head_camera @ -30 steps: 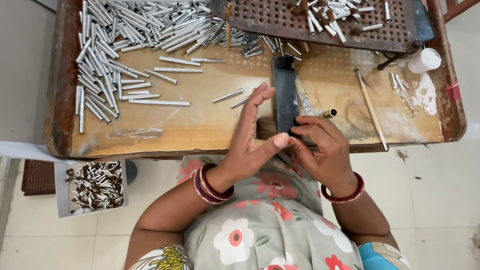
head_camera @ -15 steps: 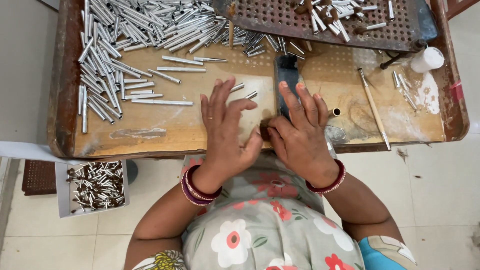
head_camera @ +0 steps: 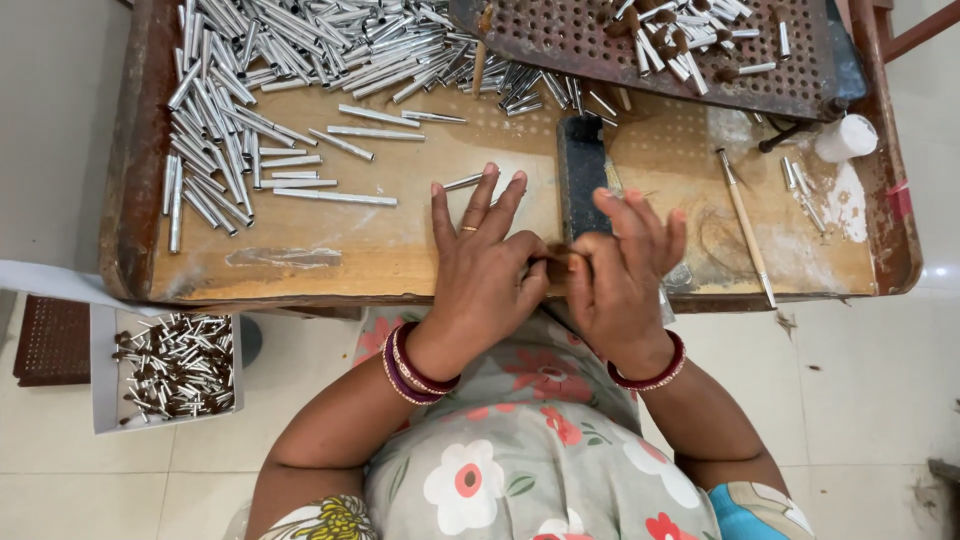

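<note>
My left hand and my right hand meet over the near edge of a wooden work tray. Between thumbs and forefingers they pinch a small brown tuft; the other fingers are spread. A dark upright block stands just beyond the fingers. One loose silver tube lies under my left fingertips. A big heap of silver metal tubes covers the tray's far left.
A perforated rusty plate with several tubes and brown tufts sits at the far right. A thin stick, a white small bottle and white powder lie to the right. A white box of finished pieces rests on the floor, left.
Both hands moved from flat and splayed on the tray to meeting near its front edge, thumbs and forefingers pinching the brown tuft. The short brass-tipped tube seen earlier is out of sight.
</note>
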